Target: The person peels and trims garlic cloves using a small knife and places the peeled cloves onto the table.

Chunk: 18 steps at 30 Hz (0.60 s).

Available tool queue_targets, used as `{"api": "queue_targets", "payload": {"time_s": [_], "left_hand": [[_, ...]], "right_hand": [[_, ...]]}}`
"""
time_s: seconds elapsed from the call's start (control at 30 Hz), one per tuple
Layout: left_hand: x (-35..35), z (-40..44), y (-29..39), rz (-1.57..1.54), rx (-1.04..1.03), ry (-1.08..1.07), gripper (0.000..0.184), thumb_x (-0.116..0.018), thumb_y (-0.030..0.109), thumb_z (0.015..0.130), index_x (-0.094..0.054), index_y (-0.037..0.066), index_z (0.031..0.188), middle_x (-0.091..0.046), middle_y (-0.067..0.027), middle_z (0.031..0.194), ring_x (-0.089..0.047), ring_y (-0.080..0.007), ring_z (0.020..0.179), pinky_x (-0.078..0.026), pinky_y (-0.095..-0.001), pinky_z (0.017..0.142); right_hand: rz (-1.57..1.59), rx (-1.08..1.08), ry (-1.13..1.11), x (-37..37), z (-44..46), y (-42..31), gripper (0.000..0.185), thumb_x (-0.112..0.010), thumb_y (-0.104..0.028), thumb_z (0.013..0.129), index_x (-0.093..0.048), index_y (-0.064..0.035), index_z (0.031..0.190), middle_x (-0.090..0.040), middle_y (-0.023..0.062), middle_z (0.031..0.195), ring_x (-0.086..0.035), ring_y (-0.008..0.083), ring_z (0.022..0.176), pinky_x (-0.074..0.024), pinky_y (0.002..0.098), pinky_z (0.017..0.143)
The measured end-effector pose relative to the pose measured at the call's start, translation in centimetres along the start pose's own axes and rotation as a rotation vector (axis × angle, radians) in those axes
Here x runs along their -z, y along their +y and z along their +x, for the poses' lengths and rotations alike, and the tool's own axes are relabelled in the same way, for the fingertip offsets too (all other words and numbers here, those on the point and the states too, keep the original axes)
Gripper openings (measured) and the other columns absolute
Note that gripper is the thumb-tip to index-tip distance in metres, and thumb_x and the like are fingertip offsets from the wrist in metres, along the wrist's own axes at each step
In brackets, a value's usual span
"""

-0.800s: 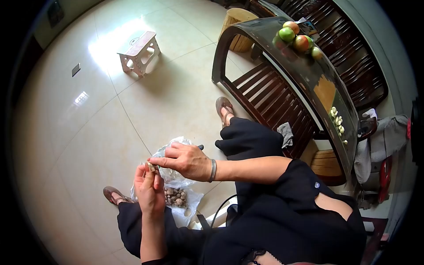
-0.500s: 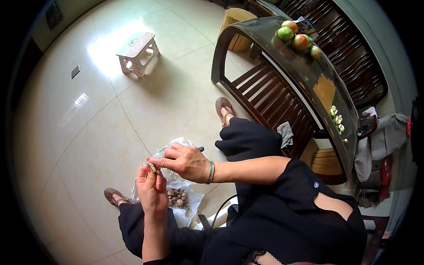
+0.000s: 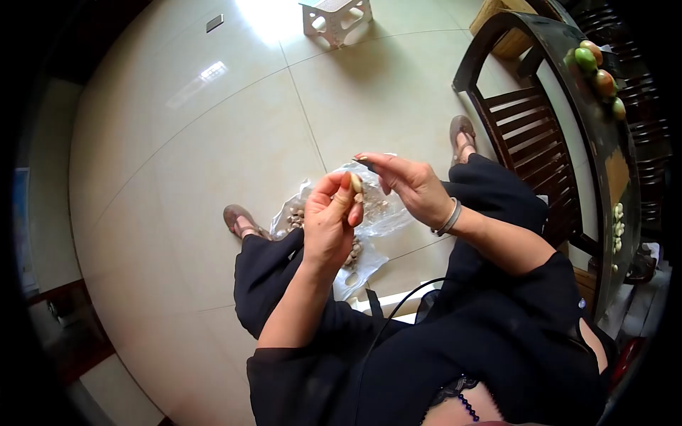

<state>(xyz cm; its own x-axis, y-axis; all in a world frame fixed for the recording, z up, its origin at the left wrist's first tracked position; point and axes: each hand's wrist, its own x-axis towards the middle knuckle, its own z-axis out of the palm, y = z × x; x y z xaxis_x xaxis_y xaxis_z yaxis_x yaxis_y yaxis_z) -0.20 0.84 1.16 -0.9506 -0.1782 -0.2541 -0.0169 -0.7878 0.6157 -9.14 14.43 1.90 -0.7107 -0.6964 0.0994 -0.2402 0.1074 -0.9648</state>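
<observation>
My left hand [image 3: 327, 226] pinches a pale, partly peeled garlic clove [image 3: 356, 184] between thumb and fingers. Just to its right, my right hand [image 3: 418, 190] is closed on what looks like a small knife [image 3: 365, 164]; a short dark blade shows under the fingertips, and its handle is hidden. The two hands are slightly apart. Below them on the floor lies a white plastic bag [image 3: 387, 224] with scraps of skin on it. Unpeeled garlic [image 3: 295, 216] shows beside and beneath my left hand, partly covered by it.
On the right stands a dark wooden table [image 3: 561, 53] bearing peeled garlic cloves [image 3: 618, 231] and several red-green fruits [image 3: 605, 82]. A folding stool [image 3: 337, 20] and a flat grey object [image 3: 214, 23] are on the tiled floor [image 3: 177, 170]. A cable [image 3: 398, 305] crosses my lap.
My right hand has drawn away from the clove, where its fingers touched it before. More of the clove's pale surface shows. The view has swung left, shifting everything rightward.
</observation>
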Motion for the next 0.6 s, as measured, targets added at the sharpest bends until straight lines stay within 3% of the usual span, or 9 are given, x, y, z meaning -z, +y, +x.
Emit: {"api": "queue_targets", "payload": {"time_s": [0.17, 0.27, 0.6], "left_hand": [[0.2, -0.1, 0.2, 0.046, 0.003, 0.038, 0.015, -0.050, 0.015, 0.088, -0.054, 0.002, 0.094, -0.056, -0.0019, 0.084, -0.041, -0.0065, 0.053, -0.033, -0.0178, 0.049], [0.3, 0.1, 0.5, 0.025, 0.010, 0.024, 0.016, -0.050, 0.016, 0.088, -0.054, 0.002, 0.094, -0.056, -0.0028, 0.082, -0.041, -0.0061, 0.053, -0.033, -0.0172, 0.048], [1.3, 0.2, 0.9, 0.093, 0.028, 0.150, 0.017, -0.053, 0.015, 0.087, -0.055, 0.001, 0.096, -0.057, -0.0062, 0.084, -0.040, -0.0052, 0.051, -0.031, -0.0161, 0.047]], "right_hand": [[-0.176, 0.013, -0.023, -0.5, -0.4, 0.8, 0.020, -0.047, -0.011, 0.087, -0.055, -0.0031, 0.104, -0.054, 0.0091, 0.064, -0.053, 0.0178, 0.056, -0.0434, 0.0274, 0.054], [-0.180, -0.134, -0.052, -0.4, -0.4, 0.8, 0.017, -0.046, -0.014, 0.088, -0.053, -0.0017, 0.098, -0.054, 0.0093, 0.060, -0.054, 0.0188, 0.054, -0.0428, 0.0288, 0.053], [0.114, -0.247, -0.111, -0.4, -0.2, 0.6, 0.017, -0.046, -0.011, 0.089, -0.053, -0.0067, 0.104, -0.049, 0.0037, 0.056, -0.046, 0.0087, 0.051, -0.0401, 0.0240, 0.049]]}}
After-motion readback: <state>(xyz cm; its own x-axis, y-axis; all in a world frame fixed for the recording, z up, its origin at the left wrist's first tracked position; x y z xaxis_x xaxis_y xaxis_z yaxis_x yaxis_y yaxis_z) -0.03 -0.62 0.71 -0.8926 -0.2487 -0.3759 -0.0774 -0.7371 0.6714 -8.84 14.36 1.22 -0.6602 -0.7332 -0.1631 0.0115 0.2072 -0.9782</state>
